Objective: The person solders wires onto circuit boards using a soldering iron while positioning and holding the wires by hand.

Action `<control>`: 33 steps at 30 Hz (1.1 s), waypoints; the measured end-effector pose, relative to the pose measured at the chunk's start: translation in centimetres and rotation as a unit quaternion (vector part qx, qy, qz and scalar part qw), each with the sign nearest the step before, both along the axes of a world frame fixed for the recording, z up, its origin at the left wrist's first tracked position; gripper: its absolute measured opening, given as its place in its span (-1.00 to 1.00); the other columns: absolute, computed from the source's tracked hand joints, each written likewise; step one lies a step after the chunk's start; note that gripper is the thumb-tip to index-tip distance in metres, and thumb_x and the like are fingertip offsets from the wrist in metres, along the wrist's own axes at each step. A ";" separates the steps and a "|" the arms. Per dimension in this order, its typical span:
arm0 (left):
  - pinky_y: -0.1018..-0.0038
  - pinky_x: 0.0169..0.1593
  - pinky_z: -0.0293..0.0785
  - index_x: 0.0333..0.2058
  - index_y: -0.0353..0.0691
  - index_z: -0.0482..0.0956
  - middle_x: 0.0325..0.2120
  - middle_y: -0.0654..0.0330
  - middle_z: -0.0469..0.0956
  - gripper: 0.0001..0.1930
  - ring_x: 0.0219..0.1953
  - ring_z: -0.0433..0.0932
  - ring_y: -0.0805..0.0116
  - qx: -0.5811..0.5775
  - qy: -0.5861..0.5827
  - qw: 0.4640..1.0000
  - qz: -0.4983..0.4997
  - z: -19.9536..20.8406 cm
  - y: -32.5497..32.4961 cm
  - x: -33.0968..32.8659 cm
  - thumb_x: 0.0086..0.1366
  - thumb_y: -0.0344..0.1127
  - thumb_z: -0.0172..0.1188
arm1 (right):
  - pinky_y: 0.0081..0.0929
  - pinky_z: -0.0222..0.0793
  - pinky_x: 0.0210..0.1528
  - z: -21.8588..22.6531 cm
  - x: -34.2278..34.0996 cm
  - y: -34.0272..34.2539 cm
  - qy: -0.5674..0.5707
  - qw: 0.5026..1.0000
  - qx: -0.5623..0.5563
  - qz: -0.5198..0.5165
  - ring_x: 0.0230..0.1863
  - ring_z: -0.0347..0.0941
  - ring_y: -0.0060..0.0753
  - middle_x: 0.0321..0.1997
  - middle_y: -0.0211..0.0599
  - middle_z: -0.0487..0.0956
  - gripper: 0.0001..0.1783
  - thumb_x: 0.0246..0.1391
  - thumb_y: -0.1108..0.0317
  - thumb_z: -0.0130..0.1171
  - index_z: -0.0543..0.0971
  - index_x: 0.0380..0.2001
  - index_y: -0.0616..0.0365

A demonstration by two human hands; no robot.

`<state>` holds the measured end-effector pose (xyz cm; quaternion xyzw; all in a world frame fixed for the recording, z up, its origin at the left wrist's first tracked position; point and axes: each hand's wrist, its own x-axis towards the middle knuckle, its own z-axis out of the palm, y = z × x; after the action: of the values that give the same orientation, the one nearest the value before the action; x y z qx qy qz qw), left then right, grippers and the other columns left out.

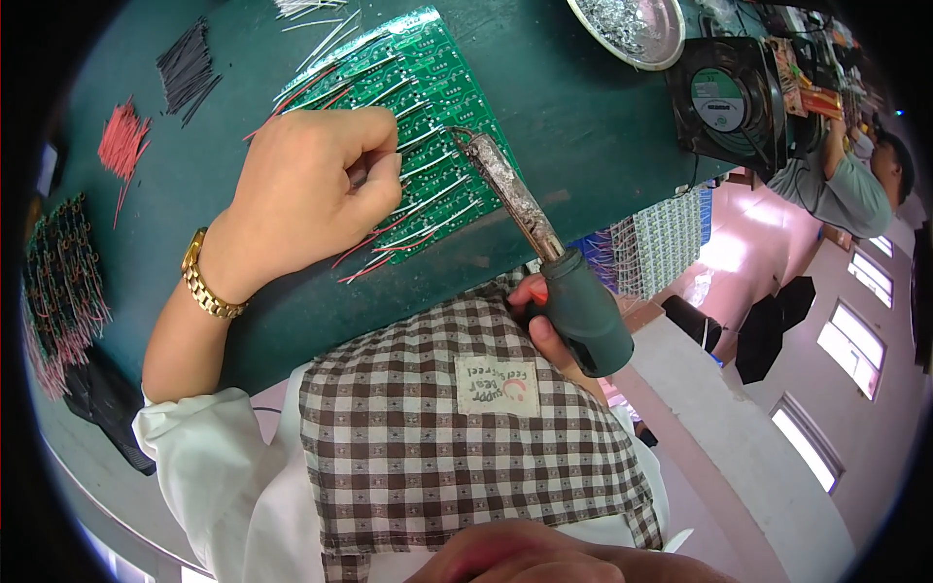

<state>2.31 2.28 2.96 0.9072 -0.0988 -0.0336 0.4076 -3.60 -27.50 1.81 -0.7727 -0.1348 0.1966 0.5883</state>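
My left hand (321,189) is closed in a pinch over the left side of a green circuit board panel (442,73). Whatever its fingertips hold is hidden; white wires (425,139) lie right beside them. My right hand (552,335), partly covered by the handle, grips a soldering iron (586,316) with a dark green handle and a worn metal barrel. The iron's thin bent tip touches or hovers just over the board near the left fingertips; I cannot tell which. Red and white wires (379,255) stick out from the panel's left and near edges.
On the green table (292,325) lie red wires (122,141), black wires (187,66) and a stack of wired boards (63,282). A bowl of metallic scraps (632,27) and a black fan (724,102) stand at the far right. Another person (836,185) works beyond.
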 end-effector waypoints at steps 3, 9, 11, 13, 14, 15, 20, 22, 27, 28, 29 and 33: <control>0.42 -0.57 0.25 -0.55 -0.30 0.43 -0.71 0.11 0.36 -0.90 -0.70 0.34 0.27 0.001 -0.003 1.000 -0.007 -0.2 0.0 -0.1 0.07 -0.44 0.13 | -0.49 0.47 -0.21 -0.2 -0.2 0.0 0.010 1.000 0.008 -0.007 -0.30 0.57 -0.35 -0.31 -0.25 0.62 -0.62 -0.05 0.40 0.24 0.53 -0.11 0.26; 0.41 -0.56 0.26 -0.55 -0.30 0.43 -0.70 0.10 0.37 -0.91 -0.69 0.35 0.25 0.007 -0.009 1.000 -0.007 -0.1 0.0 0.1 0.07 -0.45 0.13 | -0.49 0.47 -0.19 -0.1 -0.2 0.1 0.001 1.000 0.009 -0.014 -0.28 0.57 -0.34 -0.31 -0.25 0.62 -0.62 -0.05 0.39 0.24 0.53 -0.11 0.25; 0.41 -0.56 0.27 -0.55 -0.30 0.43 -0.70 0.10 0.37 -0.91 -0.69 0.36 0.24 0.009 -0.008 1.000 -0.008 -0.2 0.0 0.1 0.07 -0.45 0.13 | -0.49 0.47 -0.19 0.0 0.0 0.0 -0.006 1.000 -0.006 -0.001 -0.28 0.57 -0.33 -0.31 -0.25 0.62 -0.62 -0.06 0.39 0.24 0.53 -0.11 0.25; 0.40 -0.56 0.27 -0.56 -0.30 0.42 -0.70 0.10 0.37 -0.91 -0.69 0.36 0.23 0.012 -0.012 1.000 -0.008 -0.2 0.0 0.1 0.06 -0.44 0.12 | -0.49 0.47 -0.19 -0.1 0.1 0.0 -0.014 1.000 -0.021 0.012 -0.28 0.58 -0.32 -0.31 -0.25 0.62 -0.62 -0.06 0.40 0.24 0.53 -0.11 0.25; 0.40 -0.56 0.27 -0.56 -0.30 0.42 -0.70 0.10 0.37 -0.91 -0.69 0.36 0.23 0.012 -0.012 1.000 -0.008 -0.2 -0.1 0.1 0.06 -0.44 0.12 | -0.49 0.46 -0.20 -0.2 -0.1 0.0 -0.010 1.000 -0.016 0.004 -0.28 0.58 -0.32 -0.31 -0.25 0.62 -0.63 -0.07 0.40 0.23 0.54 -0.12 0.25; 0.40 -0.56 0.27 -0.56 -0.29 0.42 -0.70 0.10 0.37 -0.91 -0.69 0.35 0.23 0.013 -0.012 1.000 -0.008 -0.2 -0.1 0.1 0.06 -0.44 0.12 | -0.49 0.46 -0.20 -0.3 -0.1 0.0 -0.006 1.000 -0.011 -0.004 -0.29 0.58 -0.31 -0.31 -0.25 0.62 -0.63 -0.07 0.40 0.23 0.54 -0.13 0.25; 0.40 -0.56 0.25 -0.57 -0.28 0.40 -0.71 0.11 0.35 -0.89 -0.69 0.34 0.22 0.012 -0.011 1.000 -0.011 -0.3 0.0 0.0 0.07 -0.43 0.13 | -0.48 0.47 -0.21 0.0 0.1 0.2 -0.001 1.000 -0.018 0.011 -0.30 0.57 -0.32 -0.31 -0.22 0.62 -0.63 -0.06 0.40 0.22 0.53 -0.12 0.27; 0.39 -0.57 0.24 -0.57 -0.28 0.40 -0.72 0.12 0.33 -0.89 -0.70 0.33 0.22 0.009 -0.021 1.000 -0.011 -0.4 0.0 0.0 0.07 -0.43 0.13 | -0.48 0.47 -0.21 0.2 0.1 0.3 0.016 1.000 -0.010 -0.005 -0.30 0.57 -0.31 -0.31 -0.21 0.62 -0.63 -0.06 0.40 0.22 0.53 -0.12 0.27; 0.39 -0.57 0.24 -0.57 -0.27 0.39 -0.72 0.12 0.33 -0.89 -0.69 0.33 0.23 0.009 -0.031 0.999 -0.012 -0.4 0.1 0.2 0.07 -0.43 0.13 | -0.50 0.47 -0.23 0.5 0.2 0.6 0.041 0.999 -0.016 -0.024 -0.32 0.57 -0.35 -0.33 -0.21 0.61 -0.62 -0.04 0.39 0.22 0.52 -0.11 0.29; 0.39 -0.57 0.24 -0.57 -0.27 0.39 -0.73 0.12 0.33 -0.89 -0.69 0.33 0.23 0.009 -0.032 0.999 -0.010 -0.4 0.1 0.2 0.07 -0.43 0.12 | -0.50 0.47 -0.23 0.4 0.0 0.6 0.040 0.999 -0.015 -0.023 -0.32 0.57 -0.35 -0.33 -0.21 0.61 -0.62 -0.04 0.39 0.22 0.52 -0.11 0.29; 0.39 -0.57 0.24 -0.57 -0.27 0.39 -0.73 0.12 0.33 -0.89 -0.69 0.33 0.23 0.009 -0.033 0.999 -0.009 -0.4 0.1 0.2 0.07 -0.43 0.12 | -0.51 0.47 -0.23 0.3 -0.2 0.6 0.045 0.998 -0.011 -0.029 -0.32 0.57 -0.35 -0.33 -0.21 0.61 -0.61 -0.04 0.40 0.22 0.52 -0.10 0.30; 0.38 -0.57 0.24 -0.57 -0.27 0.39 -0.73 0.12 0.32 -0.89 -0.69 0.33 0.23 0.012 -0.030 0.999 -0.007 -0.4 0.3 0.0 0.07 -0.42 0.13 | -0.53 0.45 -0.23 1.2 0.6 0.9 0.044 0.999 -0.026 -0.004 -0.32 0.54 -0.40 -0.30 -0.22 0.59 -0.63 -0.03 0.38 0.22 0.51 -0.12 0.30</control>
<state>2.33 2.57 2.53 0.9118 -0.1175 -0.0103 0.3933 -3.02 -26.65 3.02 -0.7787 -0.1010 0.2314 0.5744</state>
